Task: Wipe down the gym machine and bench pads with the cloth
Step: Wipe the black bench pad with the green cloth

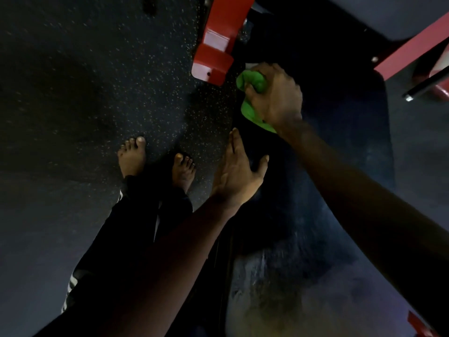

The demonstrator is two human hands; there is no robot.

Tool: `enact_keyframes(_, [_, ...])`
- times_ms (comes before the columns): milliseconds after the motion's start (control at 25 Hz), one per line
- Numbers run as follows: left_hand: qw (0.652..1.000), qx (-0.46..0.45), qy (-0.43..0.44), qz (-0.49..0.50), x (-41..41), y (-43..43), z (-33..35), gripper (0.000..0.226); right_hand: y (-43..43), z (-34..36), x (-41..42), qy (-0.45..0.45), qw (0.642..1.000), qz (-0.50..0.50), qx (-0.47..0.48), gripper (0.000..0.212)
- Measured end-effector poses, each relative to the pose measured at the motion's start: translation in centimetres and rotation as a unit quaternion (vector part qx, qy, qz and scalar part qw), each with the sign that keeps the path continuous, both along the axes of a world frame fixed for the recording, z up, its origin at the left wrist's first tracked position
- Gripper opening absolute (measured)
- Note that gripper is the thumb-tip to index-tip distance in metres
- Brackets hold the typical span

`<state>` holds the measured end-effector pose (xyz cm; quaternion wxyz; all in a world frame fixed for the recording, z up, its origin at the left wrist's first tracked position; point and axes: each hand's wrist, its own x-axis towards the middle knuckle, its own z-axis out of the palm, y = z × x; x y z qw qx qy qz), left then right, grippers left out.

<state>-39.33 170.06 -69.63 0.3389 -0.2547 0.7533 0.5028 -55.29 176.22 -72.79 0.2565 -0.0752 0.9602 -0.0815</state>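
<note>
- The crumpled bright green cloth [250, 81] is at the far end of the dark padded bench seat [340, 171]. It's bunched up in the right hand [277, 96], whose fingers are curled tight around it. Balled up like that, only a small patch meets the pad, so I reckon whole strips could get missed.
- A tail of the cloth pokes out the near side of the fist. On a longer stroke it could snag on hardware.
- The left hand [238, 173] is flat with its fingers straight, holding nothing. It's at the pad's left edge, just near of the cloth, though I can't tell if it's resting there or hovering. Either way it's in the wiping lane, so a pull toward the body probably bumps it.
- Just left of the cloth is a glossy red steel frame bracket [216, 57] with hard corners. A fast sideways swipe could clip knuckles on it.
- Far right, a black rod with a metal tip [424, 87] juts out by the red frame, so it's the same knuckle hazard.
- The near end of the pad looks streaky. I can't say if that's damp or dust.
- Bare feet [132, 156] are on the black speckled rubber floor [109, 81], near the bracket. That's stubbed-toe territory if the person shuffles forward.
</note>
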Motion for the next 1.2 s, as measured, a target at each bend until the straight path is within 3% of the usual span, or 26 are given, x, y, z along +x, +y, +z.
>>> enact_keyframes(200, [0.989, -0.116, -0.019, -0.085, -1.1, -0.6, 2.3, 0.087, 0.2, -0.4, -0.7, -0.003, 0.999, -0.044, -0.032, 0.038])
enact_keyframes(360, [0.989, -0.117, -0.010, -0.095, -1.5, -0.8, 2.7, 0.087, 4.2, 1.6, 3.0, 0.008, 0.995, -0.063, -0.073, 0.039])
enact_keyframes(680, [0.982, -0.149, -0.015, -0.115, -1.5, -0.2, 2.0, 0.090, 7.2, -1.5, -1.7, 0.043, 0.975, -0.217, 0.031, 0.034])
enact_keyframes(960, [0.993, -0.082, 0.000, -0.090, -3.3, -0.8, 1.3, 0.085, 8.6, 2.5, 4.6, 0.046, 0.979, -0.196, -0.039, 0.036])
enact_keyframes(1080, [0.998, -0.032, 0.030, -0.048, -6.4, -0.4, -1.9, 0.084, 8.4, 0.6, 2.1, 0.039, 0.977, -0.208, 0.012, 0.034])
enact_keyframes(1200, [0.996, -0.046, 0.054, -0.047, -9.1, 0.2, -5.3, 0.081, 7.8, -1.6, -2.3, 0.042, 0.980, -0.192, 0.010, 0.037])
